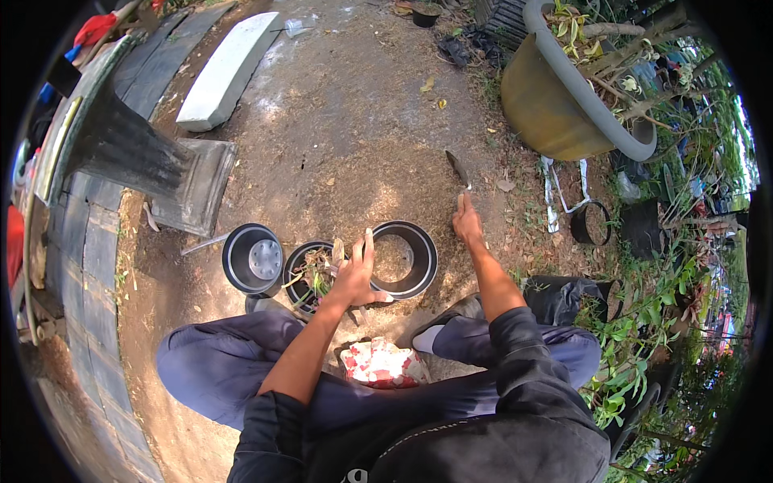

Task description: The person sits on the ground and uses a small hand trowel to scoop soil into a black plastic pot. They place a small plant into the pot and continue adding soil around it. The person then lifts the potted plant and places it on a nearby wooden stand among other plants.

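Note:
My right hand (pixel 468 224) grips the handle of a hand trowel (pixel 457 168); its dark blade points away from me, over the ground. My left hand (pixel 355 276) spans the left side of a round black plastic pot (pixel 433 261), thumb at its near rim and fingers along its outer side. Brown loose material covers the inside of that pot. Just left of it, partly hidden by my left hand, another black pot (pixel 291 265) holds an uprooted-looking plant (pixel 315 275) with pale roots and green stems. Farther left, a third black pot (pixel 228 253) shows a base with drainage holes.
A red-and-white patterned bag (pixel 386 365) lies between my legs. Ahead on the left are a white slab (pixel 229 72) and a grey pedestal (pixel 133 145). A large planter (pixel 543 96) stands at upper right. Near my right knee lies a black container (pixel 552 296) beside green plants (pixel 634 362).

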